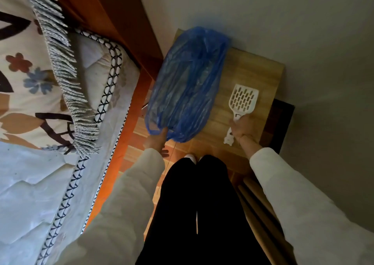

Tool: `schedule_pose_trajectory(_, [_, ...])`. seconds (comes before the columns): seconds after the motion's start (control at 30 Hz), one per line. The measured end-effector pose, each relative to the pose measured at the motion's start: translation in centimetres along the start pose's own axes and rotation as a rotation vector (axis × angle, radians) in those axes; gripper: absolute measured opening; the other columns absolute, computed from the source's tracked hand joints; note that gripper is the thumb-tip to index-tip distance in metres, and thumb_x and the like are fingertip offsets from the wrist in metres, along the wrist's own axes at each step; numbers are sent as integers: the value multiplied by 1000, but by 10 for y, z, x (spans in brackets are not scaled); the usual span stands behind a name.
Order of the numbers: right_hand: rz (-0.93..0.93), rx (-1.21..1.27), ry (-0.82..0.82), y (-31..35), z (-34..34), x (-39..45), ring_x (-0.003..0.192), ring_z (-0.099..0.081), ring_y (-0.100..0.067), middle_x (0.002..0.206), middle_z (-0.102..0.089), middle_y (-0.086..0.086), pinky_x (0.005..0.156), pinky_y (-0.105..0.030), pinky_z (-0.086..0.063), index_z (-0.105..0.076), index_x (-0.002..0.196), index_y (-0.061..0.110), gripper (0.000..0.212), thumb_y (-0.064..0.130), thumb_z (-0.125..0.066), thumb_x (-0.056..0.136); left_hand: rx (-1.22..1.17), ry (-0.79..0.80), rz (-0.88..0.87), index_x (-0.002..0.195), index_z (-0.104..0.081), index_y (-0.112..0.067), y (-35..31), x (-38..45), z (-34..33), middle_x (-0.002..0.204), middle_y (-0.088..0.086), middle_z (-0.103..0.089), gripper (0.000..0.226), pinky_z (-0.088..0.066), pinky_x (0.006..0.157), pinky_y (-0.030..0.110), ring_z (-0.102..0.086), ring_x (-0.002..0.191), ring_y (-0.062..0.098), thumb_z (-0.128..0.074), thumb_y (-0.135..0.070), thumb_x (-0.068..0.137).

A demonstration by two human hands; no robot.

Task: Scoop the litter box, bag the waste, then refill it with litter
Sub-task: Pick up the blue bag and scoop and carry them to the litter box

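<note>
Standing over floor (pixel 238 78), gathering tools before scooping; litter box out of view.
Left hand (pixel 155 141) pinching blue bag (pixel 186 86); right hand (pixel 240 128) gripping scoop (pixel 242 100); needing box located next.

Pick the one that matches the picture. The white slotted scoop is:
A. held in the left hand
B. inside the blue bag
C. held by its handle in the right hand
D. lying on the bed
C: the right hand grips the handle of the white scoop over the wood floor, while the left hand holds the blue bag.

Dim grey wall (pixel 283 21), wood-tile floor (pixel 253 76), quilted bed (pixel 40 102) at left.
</note>
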State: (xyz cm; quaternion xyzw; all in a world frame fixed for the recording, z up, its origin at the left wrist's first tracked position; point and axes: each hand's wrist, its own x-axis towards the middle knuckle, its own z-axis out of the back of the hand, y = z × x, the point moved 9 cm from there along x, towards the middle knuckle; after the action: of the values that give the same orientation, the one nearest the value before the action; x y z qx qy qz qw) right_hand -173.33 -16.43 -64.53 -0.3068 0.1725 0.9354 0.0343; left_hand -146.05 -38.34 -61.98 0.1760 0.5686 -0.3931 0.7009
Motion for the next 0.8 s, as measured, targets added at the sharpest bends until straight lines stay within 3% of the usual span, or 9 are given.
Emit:
schedule_pose_trajectory(0.1, [-20,1,-26,-1,-7,5,101,-63,-35,115,-63,-17,81,-44,-54,-50,123,4,48,33,-63,87,-122,2,24,141,-37,-9,6,19,-5,132,17,-53,79,-55,62,44,-58,67,29,-70,-50,82])
schedule_pose_trajectory(0.2, [-28,19,-17,-5,-13,12,102,-63,-36,115,-64,-19,83,-46,-54,-49,123,2,43,27,-61,89,-249,-3,11,133,-46,-8,5,31,-11,121,13,-61,60,-52,48,35,-62,68,23,-73,-31,84])
schedule_pose_trajectory(0.3, [-17,83,-4,-6,-13,10,104,-61,-36,120,-61,-17,83,-40,-51,-43,128,3,41,21,-56,93,-322,-91,-52,124,-54,-7,1,32,-3,107,14,-67,47,-52,46,28,-68,69,24,-70,-8,79])
schedule_pose_trajectory(0.43, [14,240,-10,1,7,-10,96,-63,-33,114,-62,-12,80,-39,-52,-43,127,6,35,16,-50,94,-419,-141,-133,124,-51,-6,-6,6,6,112,12,-62,47,-57,63,36,-66,94,33,-66,0,80])
schedule_pose_trajectory(0.63, [74,411,-33,28,59,-60,87,-59,-20,110,-60,-3,72,-33,-48,-47,124,12,33,8,-48,91,-489,-63,-395,130,-46,-10,-37,-71,25,119,6,-60,45,-57,72,30,-63,101,25,-66,-6,89])
schedule_pose_trajectory(0.73, [65,433,-29,41,88,-85,76,-60,-18,98,-62,-6,65,-32,-51,-51,116,8,26,10,-50,89,-479,-26,-493,134,-46,-14,-49,-112,39,125,3,-61,45,-53,95,44,-61,113,25,-63,-16,93])
schedule_pose_trajectory(0.8, [72,447,-6,52,105,-101,68,-60,-18,90,-63,-8,62,-35,-55,-53,111,6,23,14,-52,90,-463,-18,-560,131,-49,-15,-56,-138,50,128,6,-62,40,-50,99,49,-61,115,26,-62,-20,93])
